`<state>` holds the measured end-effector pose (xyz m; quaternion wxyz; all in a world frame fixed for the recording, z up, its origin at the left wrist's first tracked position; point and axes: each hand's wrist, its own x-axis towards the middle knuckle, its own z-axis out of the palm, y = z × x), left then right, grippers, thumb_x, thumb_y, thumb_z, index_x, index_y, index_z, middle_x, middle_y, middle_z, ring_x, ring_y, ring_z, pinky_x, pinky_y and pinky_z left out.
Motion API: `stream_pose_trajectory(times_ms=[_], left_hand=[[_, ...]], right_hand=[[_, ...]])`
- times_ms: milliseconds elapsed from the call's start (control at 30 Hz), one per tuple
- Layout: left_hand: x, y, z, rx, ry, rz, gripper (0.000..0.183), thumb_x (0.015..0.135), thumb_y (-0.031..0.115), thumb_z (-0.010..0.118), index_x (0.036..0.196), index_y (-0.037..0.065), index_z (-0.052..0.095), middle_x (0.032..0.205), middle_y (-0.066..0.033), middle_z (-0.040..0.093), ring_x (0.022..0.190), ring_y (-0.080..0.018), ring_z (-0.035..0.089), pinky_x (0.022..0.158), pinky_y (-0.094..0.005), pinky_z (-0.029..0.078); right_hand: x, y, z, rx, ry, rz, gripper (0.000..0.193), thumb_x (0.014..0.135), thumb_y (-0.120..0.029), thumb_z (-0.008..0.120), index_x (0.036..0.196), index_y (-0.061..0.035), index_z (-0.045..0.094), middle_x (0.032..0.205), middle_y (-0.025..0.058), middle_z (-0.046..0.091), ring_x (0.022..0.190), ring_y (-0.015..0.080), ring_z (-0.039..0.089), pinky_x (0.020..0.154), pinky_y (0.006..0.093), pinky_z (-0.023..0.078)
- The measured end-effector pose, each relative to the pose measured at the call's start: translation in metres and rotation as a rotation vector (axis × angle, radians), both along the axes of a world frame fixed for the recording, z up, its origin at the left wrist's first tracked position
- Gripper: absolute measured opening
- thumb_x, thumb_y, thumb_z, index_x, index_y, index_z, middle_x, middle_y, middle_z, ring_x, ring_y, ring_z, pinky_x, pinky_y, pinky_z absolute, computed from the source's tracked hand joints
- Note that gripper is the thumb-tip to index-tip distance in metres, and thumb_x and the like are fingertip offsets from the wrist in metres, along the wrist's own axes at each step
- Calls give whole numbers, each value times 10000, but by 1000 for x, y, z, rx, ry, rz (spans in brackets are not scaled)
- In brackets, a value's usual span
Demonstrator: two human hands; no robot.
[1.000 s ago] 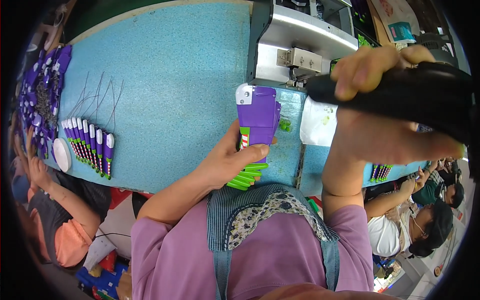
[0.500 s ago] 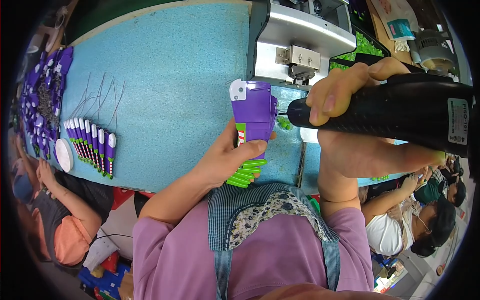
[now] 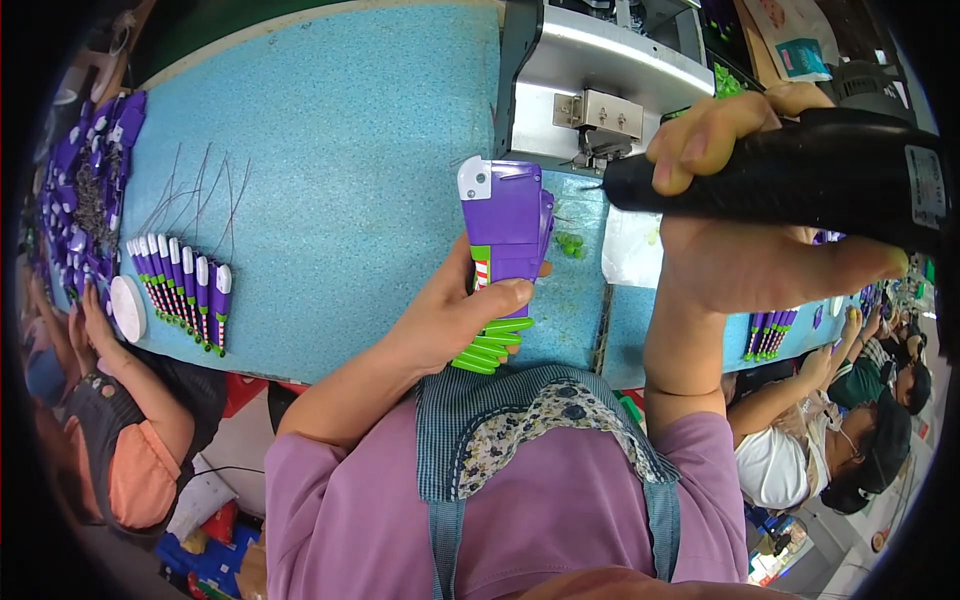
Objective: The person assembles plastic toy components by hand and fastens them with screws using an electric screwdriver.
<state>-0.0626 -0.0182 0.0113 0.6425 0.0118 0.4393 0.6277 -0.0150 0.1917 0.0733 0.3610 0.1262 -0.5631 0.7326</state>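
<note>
My left hand (image 3: 450, 312) is closed round a fanned stack of purple plastic parts (image 3: 507, 215) with white corners and green ends. Two small round marks that look like screw heads show in the top part's white corner. My right hand (image 3: 710, 225) grips a black electric screwdriver (image 3: 790, 178) lying nearly level, its thin bit pointing left. The bit is apart from the stack and just below the front of a metal screw feeder (image 3: 600, 118). Small light-green pieces (image 3: 570, 245) lie on the blue table between my hands.
On the left stands a row of similar purple parts (image 3: 180, 285) with thin wires, beside a white round disc (image 3: 128, 308). A heap of purple parts (image 3: 85, 190) lies farther left. Co-workers sit at left (image 3: 140, 420) and right (image 3: 790, 450). A white sheet (image 3: 632, 245) lies under the screwdriver.
My right hand has drawn the screwdriver to the right and away from me, off the stack's side toward the screw feeder. My left hand and the stack have stayed in place.
</note>
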Motion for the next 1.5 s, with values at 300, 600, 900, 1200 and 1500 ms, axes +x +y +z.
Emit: stream_pose_trajectory(times_ms=[300, 600, 900, 1200, 1500], left_hand=[[2, 1, 2, -18, 20, -18, 579, 846, 149, 632, 1305, 44, 296, 1124, -108, 556, 814, -141, 582, 591, -305, 542], [4, 0, -3, 13, 82, -6, 574, 848, 137, 626, 1303, 36, 291, 1119, -110, 553, 827, -141, 573, 602, -314, 547], [-2, 2, -2, 41, -43, -41, 508, 876, 168, 601, 1285, 43, 326, 1135, -123, 565, 781, -135, 583, 572, -307, 558], [-2, 1, -1, 52, -62, 7, 453, 875, 175, 592, 1253, 37, 383, 1120, -109, 599, 670, -130, 610, 520, -274, 547], [-1, 2, -1, 65, -59, 25, 473, 872, 166, 603, 1259, 39, 363, 1125, -119, 586, 678, -124, 598, 521, -276, 544]], right_hand=[[10, -41, 3, -279, -115, -141, 988, 676, -886, 366, 1133, -16, 463, 673, 132, 540, 500, 195, 503, 498, 310, 430], [12, -37, -5, -138, -240, -61, 1002, 650, -896, 387, 1157, -34, 454, 701, 142, 546, 502, 195, 499, 478, 296, 412], [-2, -14, 26, 115, -106, 4, 1020, 667, -901, 337, 1213, -45, 435, 803, 133, 564, 634, 209, 532, 594, 332, 422], [0, -15, 2, -200, 11, -24, 994, 664, -890, 378, 1156, -32, 467, 773, 149, 549, 627, 211, 532, 562, 322, 424], [13, -43, 0, -282, -246, 47, 1006, 646, -880, 439, 1192, -34, 442, 737, 154, 559, 559, 223, 524, 538, 313, 426]])
